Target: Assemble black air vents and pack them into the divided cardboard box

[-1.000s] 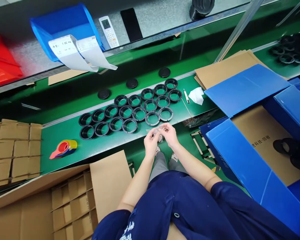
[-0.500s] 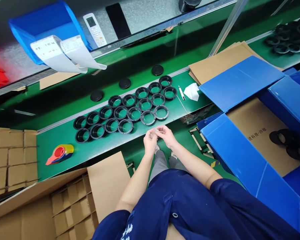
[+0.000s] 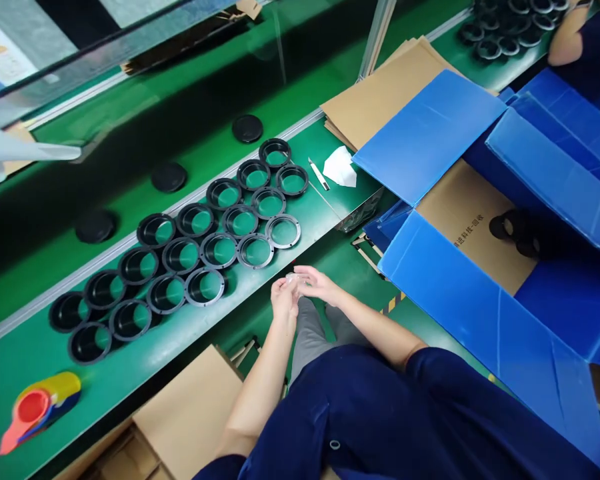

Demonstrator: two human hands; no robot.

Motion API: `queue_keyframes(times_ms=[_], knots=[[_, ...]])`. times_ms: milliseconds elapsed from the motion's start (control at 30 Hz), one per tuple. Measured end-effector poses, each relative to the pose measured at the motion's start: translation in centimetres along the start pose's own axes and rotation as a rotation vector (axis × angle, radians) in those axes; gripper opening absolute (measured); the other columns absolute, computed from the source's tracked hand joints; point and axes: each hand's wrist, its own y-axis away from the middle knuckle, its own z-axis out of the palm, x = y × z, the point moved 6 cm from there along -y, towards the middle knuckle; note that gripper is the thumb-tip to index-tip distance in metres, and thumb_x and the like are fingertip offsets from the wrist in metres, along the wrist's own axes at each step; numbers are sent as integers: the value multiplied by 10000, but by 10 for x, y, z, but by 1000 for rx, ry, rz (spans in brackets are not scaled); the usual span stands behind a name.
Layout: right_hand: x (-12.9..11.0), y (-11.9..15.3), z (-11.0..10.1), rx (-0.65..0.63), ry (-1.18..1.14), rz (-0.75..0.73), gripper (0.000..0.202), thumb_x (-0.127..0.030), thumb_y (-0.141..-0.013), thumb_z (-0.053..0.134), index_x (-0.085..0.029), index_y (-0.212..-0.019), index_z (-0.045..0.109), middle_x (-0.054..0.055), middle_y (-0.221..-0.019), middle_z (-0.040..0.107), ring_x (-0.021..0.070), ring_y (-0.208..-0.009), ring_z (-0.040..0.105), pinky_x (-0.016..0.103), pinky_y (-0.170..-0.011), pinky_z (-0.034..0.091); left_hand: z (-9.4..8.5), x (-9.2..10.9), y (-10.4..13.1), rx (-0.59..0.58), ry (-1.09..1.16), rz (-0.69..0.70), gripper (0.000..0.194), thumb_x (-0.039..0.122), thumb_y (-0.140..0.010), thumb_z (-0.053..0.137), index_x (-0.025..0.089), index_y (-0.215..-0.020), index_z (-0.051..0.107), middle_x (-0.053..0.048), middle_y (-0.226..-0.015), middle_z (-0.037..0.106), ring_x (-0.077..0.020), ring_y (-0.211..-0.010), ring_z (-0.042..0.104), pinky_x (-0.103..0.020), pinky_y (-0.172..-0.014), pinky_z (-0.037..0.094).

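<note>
Just off the bench's front edge, my left hand (image 3: 284,299) and my right hand (image 3: 320,287) meet in front of my body. Pinched between their fingertips is a small crumpled piece of clear plastic (image 3: 293,277); its exact kind does not show. The right fingers are stretched more than the left ones, but they press on the same piece. Nearest to my hands on the bench are black rings (image 3: 255,251), part of a group of several short, open cylinders with flanged rims in slanting rows.
Black round caps (image 3: 169,177) lie behind the rings. A cutter knife (image 3: 319,174) and white paper (image 3: 341,167) are at the right, near cardboard sheets (image 3: 387,90) and an open blue box (image 3: 473,313). A tape dispenser (image 3: 40,407) sits left. Another person's arm (image 3: 567,43) shows upper right.
The view has swung right and closer, so the rings appear further left and larger. My hands stay together, with the right fingers now more stretched. A person's arm has come into view.
</note>
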Motion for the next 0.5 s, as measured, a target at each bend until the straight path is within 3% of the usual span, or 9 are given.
queue_keyframes(times_ms=[67,200,267,333,433,500], knots=[[19,1,-23,124,39,-15,656,-377,-592,929,-234,-1192,705,96,-1337,627,212,-1197,649,391,-1079,505,12,-21,-15,-20,-40,-77,463,126,-588,882,204,-765,461,36,-689,643,-139,-649,669,-289,-705,550],[66,-1,-75,450,27,98,427,-374,-542,932,-190,-883,751,52,-1022,716,188,-926,688,356,-898,570,38,-54,-42,-93,-97,-262,347,75,-618,810,197,-751,514,-13,-751,685,-172,-739,700,-331,-759,582],[85,-10,-104,586,-23,168,405,-372,-514,938,-175,-807,739,32,-851,720,175,-790,670,323,-775,574,52,-66,-53,-141,-124,-365,295,72,-636,787,187,-841,609,-70,-882,728,-221,-860,721,-405,-823,598],[95,-31,-141,737,-71,208,404,-417,-558,925,-162,-785,710,9,-713,678,149,-641,617,295,-642,548,60,-76,-63,-170,-153,-436,366,108,-674,788,216,-1005,675,-116,-1152,727,-267,-1071,701,-484,-917,584],[97,-82,-205,939,-55,182,364,-463,-774,824,-145,-867,674,1,-712,640,123,-589,569,272,-572,521,50,-100,-75,-189,-159,-436,463,170,-747,783,324,-1172,678,-61,-1488,575,-242,-1364,555,-457,-1085,503],[96,-121,-240,1024,-30,138,330,-443,-925,708,-130,-1019,667,33,-875,673,133,-711,627,290,-657,564,17,-126,-83,-193,-160,-452,388,182,-778,756,296,-1145,708,-61,-1492,579,-231,-1417,513,-391,-1134,467]])
